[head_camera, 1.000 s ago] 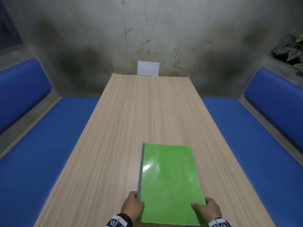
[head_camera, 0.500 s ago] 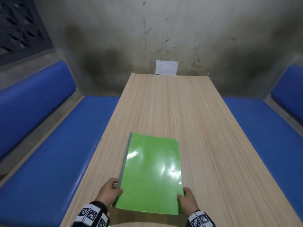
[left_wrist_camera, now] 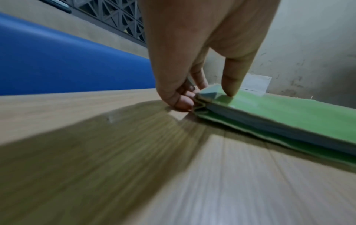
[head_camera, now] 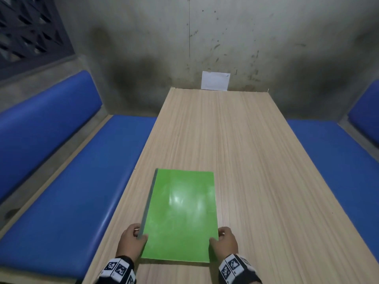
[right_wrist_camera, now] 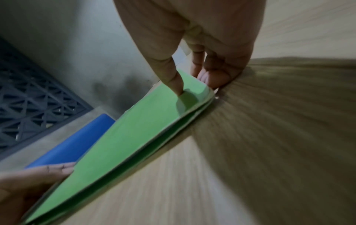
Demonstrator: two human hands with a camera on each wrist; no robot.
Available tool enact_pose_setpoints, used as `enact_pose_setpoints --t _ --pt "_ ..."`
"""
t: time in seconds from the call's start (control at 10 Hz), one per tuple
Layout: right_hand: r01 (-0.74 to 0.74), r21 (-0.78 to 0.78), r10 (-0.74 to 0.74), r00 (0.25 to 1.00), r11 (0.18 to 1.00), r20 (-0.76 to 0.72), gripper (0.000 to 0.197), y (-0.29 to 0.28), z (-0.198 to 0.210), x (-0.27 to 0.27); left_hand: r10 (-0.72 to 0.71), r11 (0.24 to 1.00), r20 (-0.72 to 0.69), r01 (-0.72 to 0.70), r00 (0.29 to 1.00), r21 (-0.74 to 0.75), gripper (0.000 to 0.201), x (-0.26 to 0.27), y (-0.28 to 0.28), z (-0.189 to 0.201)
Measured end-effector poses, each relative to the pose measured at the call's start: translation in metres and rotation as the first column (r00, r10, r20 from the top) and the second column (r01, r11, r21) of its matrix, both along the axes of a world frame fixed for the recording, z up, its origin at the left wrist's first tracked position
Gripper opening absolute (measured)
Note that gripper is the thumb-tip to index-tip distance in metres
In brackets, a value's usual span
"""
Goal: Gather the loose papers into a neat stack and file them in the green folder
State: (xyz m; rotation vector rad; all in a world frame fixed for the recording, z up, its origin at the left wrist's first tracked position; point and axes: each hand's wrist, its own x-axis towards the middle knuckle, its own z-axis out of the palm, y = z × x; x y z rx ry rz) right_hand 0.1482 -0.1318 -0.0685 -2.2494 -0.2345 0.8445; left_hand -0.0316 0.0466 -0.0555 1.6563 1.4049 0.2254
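The closed green folder (head_camera: pixel 180 218) lies flat on the near part of the wooden table (head_camera: pixel 246 150), its grey spine on the left. My left hand (head_camera: pixel 133 240) pinches the near left corner, thumb on top of the cover and fingers at the spine edge (left_wrist_camera: pixel 212 99). My right hand (head_camera: pixel 223 241) pinches the near right corner, thumb pressing on the cover (right_wrist_camera: pixel 179 89). A pale stack of papers (left_wrist_camera: pixel 269 127) shows between the folder's covers (right_wrist_camera: pixel 134 129). No loose papers are on the table.
Blue padded benches (head_camera: pixel 71 191) run along both sides of the table (head_camera: pixel 332 160). A white sheet (head_camera: pixel 215 80) stands against the stained concrete wall at the table's far end. A dark lattice screen (head_camera: pixel 26 27) sits at the upper left.
The view has swung leftward and the folder now appears further left and closer to the table's left edge. Both hands keep their hold on its near corners.
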Motion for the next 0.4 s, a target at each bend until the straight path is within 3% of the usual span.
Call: enact_pose_setpoints --t 0.2,0.3,0.4 --pt "-0.017 -0.041 0.018 0.999 0.999 0.034 0.036 0.005 0.0034 -0.0031 -0.016 1.0 -0.041 0.017 0.999 0.025 0.041 -0.0028 -0.0036 -0.0033" --pt "-0.037 -0.041 0.037 0.999 0.998 0.013 0.042 0.0054 0.0034 -0.0019 -0.01 1.0 -0.022 0.01 1.0 0.001 0.041 -0.0014 -0.0024 -0.0045" --pt "-0.008 -0.003 0.008 1.0 1.0 -0.003 0.058 0.0017 0.0081 -0.0004 0.028 0.999 -0.018 -0.027 0.999 0.028 0.056 -0.0016 -0.0012 -0.0042"
